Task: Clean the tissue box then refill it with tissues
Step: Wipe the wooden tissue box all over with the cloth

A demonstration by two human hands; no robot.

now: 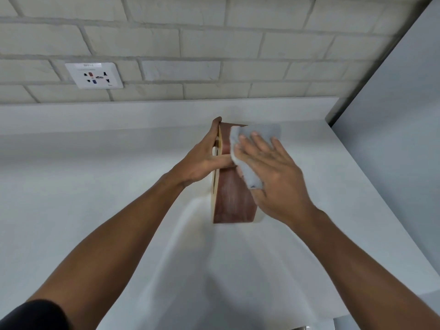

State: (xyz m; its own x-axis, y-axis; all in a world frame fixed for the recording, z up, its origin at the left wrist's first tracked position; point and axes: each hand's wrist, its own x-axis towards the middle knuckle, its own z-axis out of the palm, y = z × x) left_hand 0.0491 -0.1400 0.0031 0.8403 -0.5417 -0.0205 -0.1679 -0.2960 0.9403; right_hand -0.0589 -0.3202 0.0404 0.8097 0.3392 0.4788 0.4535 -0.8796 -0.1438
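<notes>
A: White surface (119, 186) under a pale brick wall (214, 44), what's on it?
B: Left hand (202, 163) grips the brown wooden tissue box (234, 201), stood on edge on the surface; right hand (271, 170), fingers straight, presses a grey cloth (248, 175) flat against its side. White wall socket (94, 75) well off left

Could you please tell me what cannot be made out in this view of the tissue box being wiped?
- Head view: the inside of the tissue box, turned away and partly behind the left hand.
- Head view: the box side under the cloth and the right hand.
- Head view: the wall socket label, too small and blurred.
- Head view: a metallic thing, cut off by the bottom edge.
</notes>
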